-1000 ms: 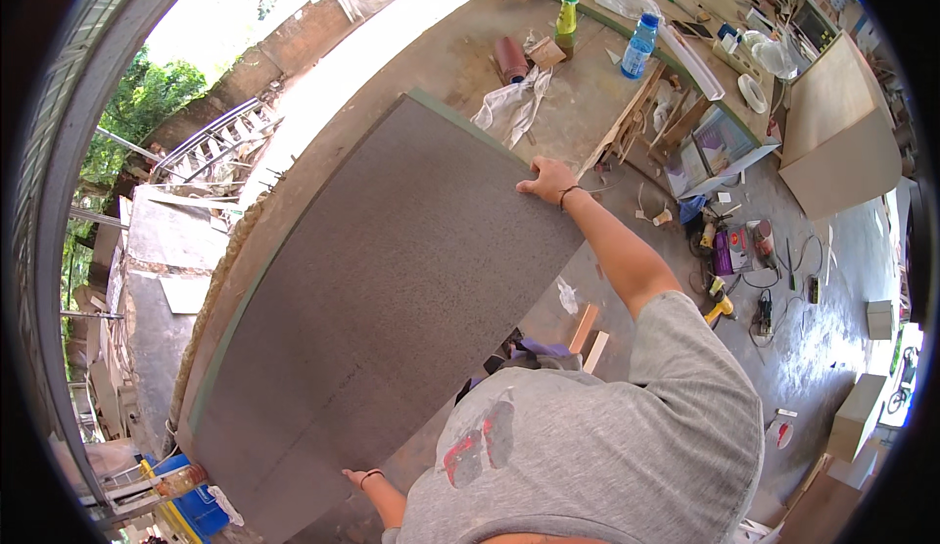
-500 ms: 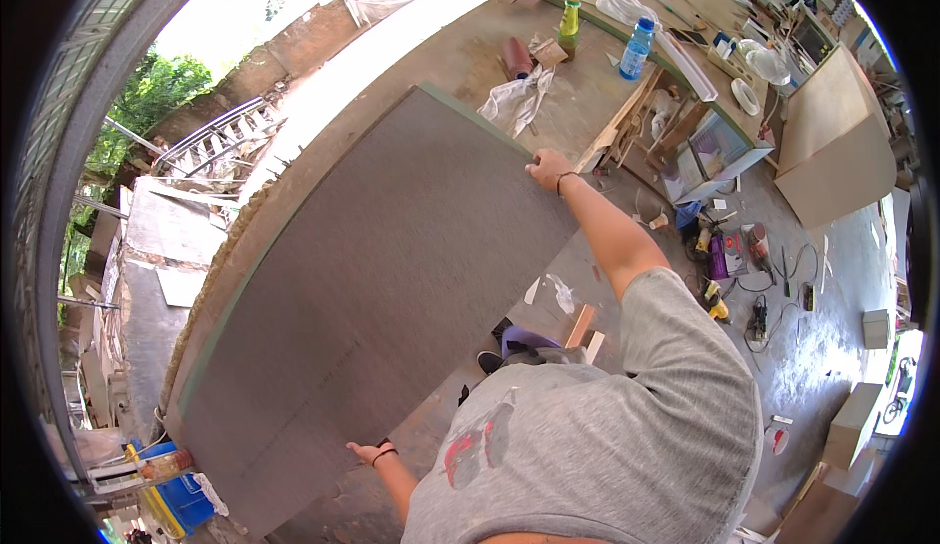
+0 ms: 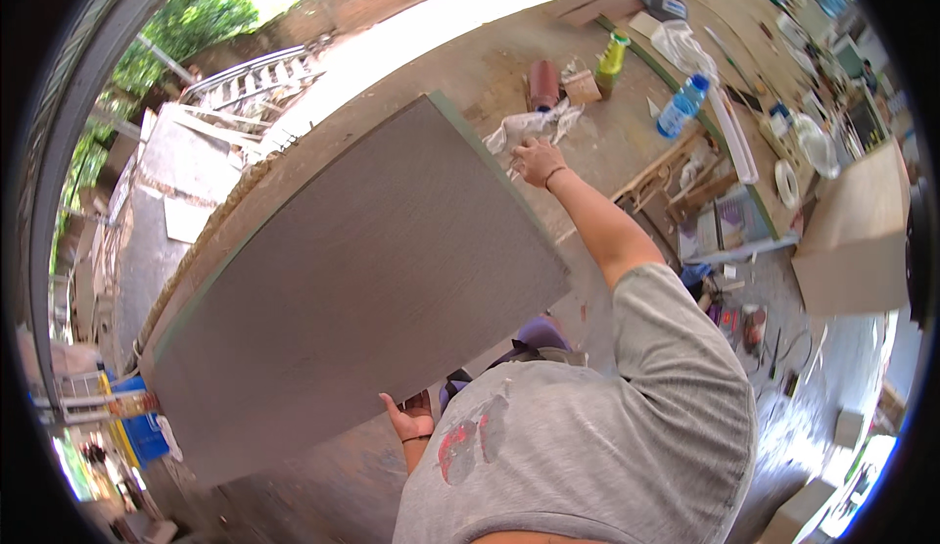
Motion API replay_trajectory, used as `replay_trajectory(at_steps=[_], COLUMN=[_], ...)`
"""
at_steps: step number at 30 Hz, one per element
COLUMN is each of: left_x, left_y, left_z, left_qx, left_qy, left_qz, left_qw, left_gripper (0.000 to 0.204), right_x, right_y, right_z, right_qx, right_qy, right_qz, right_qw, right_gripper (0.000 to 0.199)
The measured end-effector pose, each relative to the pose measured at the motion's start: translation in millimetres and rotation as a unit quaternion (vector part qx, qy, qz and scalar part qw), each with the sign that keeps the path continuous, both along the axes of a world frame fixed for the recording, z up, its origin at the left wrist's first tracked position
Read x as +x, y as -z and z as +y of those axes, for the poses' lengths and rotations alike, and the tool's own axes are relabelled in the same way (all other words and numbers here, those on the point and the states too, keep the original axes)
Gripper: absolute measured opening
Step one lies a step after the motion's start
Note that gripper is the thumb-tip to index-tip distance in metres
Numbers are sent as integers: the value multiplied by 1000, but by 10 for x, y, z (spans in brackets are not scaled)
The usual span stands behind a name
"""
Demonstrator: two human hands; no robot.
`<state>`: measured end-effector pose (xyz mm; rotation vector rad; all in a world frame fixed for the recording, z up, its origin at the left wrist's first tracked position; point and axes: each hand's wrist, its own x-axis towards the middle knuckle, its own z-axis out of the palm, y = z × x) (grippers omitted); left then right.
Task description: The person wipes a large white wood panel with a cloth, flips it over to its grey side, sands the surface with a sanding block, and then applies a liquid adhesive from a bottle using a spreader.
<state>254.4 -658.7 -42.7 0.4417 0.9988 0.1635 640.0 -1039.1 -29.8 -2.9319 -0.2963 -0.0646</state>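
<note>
A large dark-grey panel (image 3: 362, 280) with green edges lies tilted across the workbench and sticks out toward me. At its near edge, my left hand (image 3: 409, 415) holds the panel, palm up, with the thumb showing and the fingertips hidden underneath. Past the panel's right edge, my right hand (image 3: 539, 161) is off the panel, its fingers apart and bent at the lower edge of a crumpled whitish rag (image 3: 529, 127). Whether they grip the rag is hard to see. Behind it lie a reddish-brown bottle (image 3: 543, 86) and a small wooden block (image 3: 583, 87).
A yellow-green bottle (image 3: 612, 59) and a blue-capped water bottle (image 3: 682, 106) stand on the bench (image 3: 480, 69). A grey cap (image 3: 663, 1) sits farther back. At right is a pale wooden box (image 3: 852, 240). Tools and cords lie on the floor (image 3: 793, 417).
My right hand has left the panel's right edge and moved up to the rag. My left hand has come up against the panel's near edge. The view has turned somewhat.
</note>
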Motion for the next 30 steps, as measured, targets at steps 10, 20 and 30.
replay_trajectory(at_steps=[10, 20, 30], left_x=[458, 791, 934], left_y=[-26, 16, 104], left_z=[-1420, -1716, -1976], left_qx=[6, 178, 204], left_qy=[26, -36, 33], left_qz=[46, 86, 112], left_qw=[999, 980, 972], left_gripper=[49, 29, 34], right_x=[36, -955, -1632], right_y=[-391, -365, -1092], right_z=[-1260, -2244, -3119], right_qx=[346, 288, 300], right_qy=[114, 176, 144], right_qz=[-172, -154, -207], right_qw=[915, 929, 920], right_gripper=[14, 53, 30])
